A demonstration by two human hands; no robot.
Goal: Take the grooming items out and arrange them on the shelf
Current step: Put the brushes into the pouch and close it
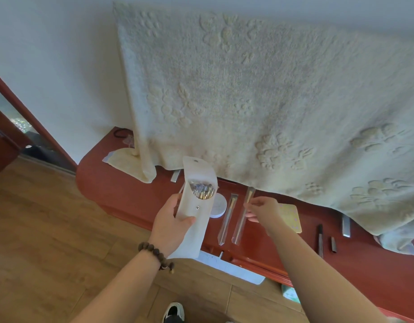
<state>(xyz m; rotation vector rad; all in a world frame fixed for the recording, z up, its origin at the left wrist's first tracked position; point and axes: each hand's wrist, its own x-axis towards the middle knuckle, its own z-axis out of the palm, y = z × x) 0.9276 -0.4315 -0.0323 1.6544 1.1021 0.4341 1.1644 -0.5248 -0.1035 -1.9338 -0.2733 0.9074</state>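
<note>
My left hand (170, 223) grips a white pouch (196, 213) with its flap open; several gold-handled brushes (203, 190) stick out of its mouth. My right hand (262, 209) pinches a brush in a clear sleeve (242, 220), which lies on the red shelf (136, 194). A second sleeved brush (227, 219) lies just left of it. A round white compact (219, 205) sits behind the pouch.
A cream embossed blanket (259, 94) hangs over the back of the shelf. A yellow card (291, 216), a dark pencil (320, 238), a small cap (333, 244) and a metal piece (346, 226) lie at right. A white sheet (234, 266) sits below the shelf edge.
</note>
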